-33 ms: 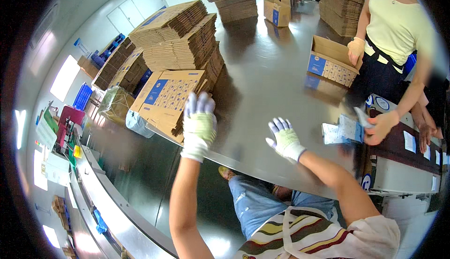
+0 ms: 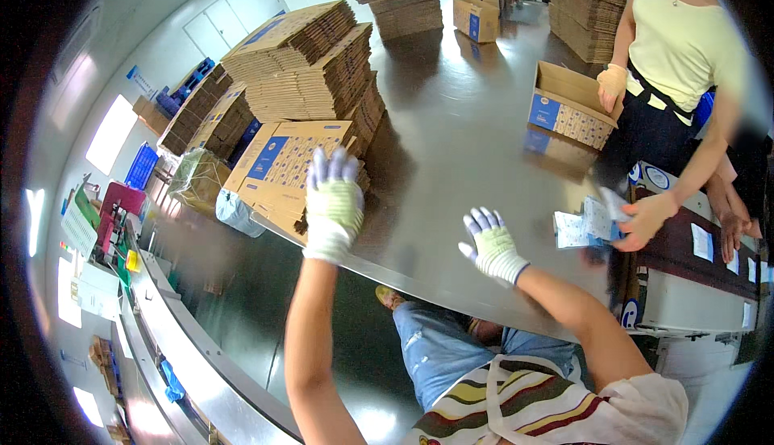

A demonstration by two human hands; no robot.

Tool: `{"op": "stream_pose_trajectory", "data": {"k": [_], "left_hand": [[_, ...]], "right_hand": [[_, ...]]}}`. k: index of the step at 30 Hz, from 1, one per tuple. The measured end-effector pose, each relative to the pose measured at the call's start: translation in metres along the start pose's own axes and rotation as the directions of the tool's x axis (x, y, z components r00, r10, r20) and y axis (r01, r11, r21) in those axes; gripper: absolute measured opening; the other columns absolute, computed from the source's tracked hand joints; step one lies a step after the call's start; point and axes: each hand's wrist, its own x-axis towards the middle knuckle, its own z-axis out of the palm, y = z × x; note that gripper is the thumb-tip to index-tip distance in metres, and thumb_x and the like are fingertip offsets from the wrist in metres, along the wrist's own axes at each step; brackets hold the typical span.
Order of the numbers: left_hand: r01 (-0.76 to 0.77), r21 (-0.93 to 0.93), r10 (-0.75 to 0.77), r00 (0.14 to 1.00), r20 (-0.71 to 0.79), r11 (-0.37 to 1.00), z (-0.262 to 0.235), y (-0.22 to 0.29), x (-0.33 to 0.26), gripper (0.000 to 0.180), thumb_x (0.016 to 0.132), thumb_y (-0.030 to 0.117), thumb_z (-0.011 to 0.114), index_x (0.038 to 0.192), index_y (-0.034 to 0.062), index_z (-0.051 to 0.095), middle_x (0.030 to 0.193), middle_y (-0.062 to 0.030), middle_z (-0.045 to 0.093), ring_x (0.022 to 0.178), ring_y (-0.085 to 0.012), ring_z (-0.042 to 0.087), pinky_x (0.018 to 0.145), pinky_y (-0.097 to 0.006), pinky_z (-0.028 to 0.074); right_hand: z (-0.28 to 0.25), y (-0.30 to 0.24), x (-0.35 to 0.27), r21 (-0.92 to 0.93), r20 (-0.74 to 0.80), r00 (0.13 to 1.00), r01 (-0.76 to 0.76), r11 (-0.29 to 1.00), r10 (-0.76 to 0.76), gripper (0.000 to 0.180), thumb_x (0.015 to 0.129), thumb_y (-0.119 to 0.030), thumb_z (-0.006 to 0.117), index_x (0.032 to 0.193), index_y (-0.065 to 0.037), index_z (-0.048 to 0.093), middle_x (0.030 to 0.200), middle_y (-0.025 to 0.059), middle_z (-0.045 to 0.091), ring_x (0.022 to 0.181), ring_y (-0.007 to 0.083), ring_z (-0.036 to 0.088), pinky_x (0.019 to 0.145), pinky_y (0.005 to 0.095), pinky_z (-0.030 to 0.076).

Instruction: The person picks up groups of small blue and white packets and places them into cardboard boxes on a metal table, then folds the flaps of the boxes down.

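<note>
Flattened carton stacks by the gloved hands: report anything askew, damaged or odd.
The tall stack of flattened cartons leans, its upper layers fanned sideways rather than squared. The lower stack, under the left hand, juts over the steel table's edge. The right hand hovers empty. No spill or tear is visible.

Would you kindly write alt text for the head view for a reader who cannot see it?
A gloved left hand reaches over flat cartons stacked on a steel table, while the gloved right hand hovers open beside it. Across the table, another person touches an open box.
</note>
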Motion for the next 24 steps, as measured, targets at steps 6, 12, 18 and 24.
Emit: {"op": "stream_pose_trajectory", "data": {"k": [6,12,18,24], "left_hand": [[0.305,0.135,-0.328,0.778,0.535,0.943,0.001,-0.041,0.093,0.073,0.080,0.039,0.063,0.142,0.0239,0.029,0.143,-0.0202,0.033,0.131,-0.0410,0.032,0.102,-0.049,0.035],[0.249,0.081,-0.257,0.835,0.486,0.965,0.012,-0.019,0.100,0.052,0.080,0.029,0.061,0.130,0.0206,0.047,0.127,-0.0198,0.048,0.106,-0.0349,0.057,0.086,-0.044,0.049],[0.162,0.252,-0.231,0.934,0.273,0.954,0.010,-0.020,0.030,0.034,0.083,0.011,0.053,0.116,0.0159,0.051,0.099,-0.0117,0.057,0.083,-0.0287,0.064,0.066,-0.040,0.053],[0.081,0.048,-0.066,0.965,-0.255,0.996,-0.123,0.029,-0.042,0.042,0.079,0.010,0.055,0.121,0.0077,0.050,0.113,-0.0088,0.059,0.100,-0.0248,0.057,0.084,-0.039,0.043]], "right_hand": [[-0.006,-0.019,-0.037,0.061,-0.011,0.998,0.069,0.996,-0.068,0.062,0.087,-0.047,0.047,0.131,-0.003,0.043,0.139,0.0177,0.038,0.132,0.0318,0.031,0.111,0.0460,0.019],[-0.010,-0.009,-0.045,0.064,-0.085,0.995,0.054,0.996,-0.049,0.060,0.087,-0.047,0.048,0.128,-0.004,0.047,0.136,0.0160,0.042,0.129,0.0313,0.035,0.109,0.0456,0.023],[-0.003,-0.016,-0.043,0.135,-0.099,0.993,0.072,0.988,-0.059,0.058,0.086,-0.046,0.050,0.126,-0.004,0.049,0.132,0.0158,0.046,0.126,0.0323,0.037,0.108,0.0465,0.025],[-0.010,-0.004,-0.040,0.340,-0.006,1.000,-0.019,0.940,0.023,0.054,0.085,-0.042,0.056,0.122,-0.003,0.053,0.133,0.0182,0.045,0.126,0.0325,0.038,0.105,0.0482,0.029]]}}
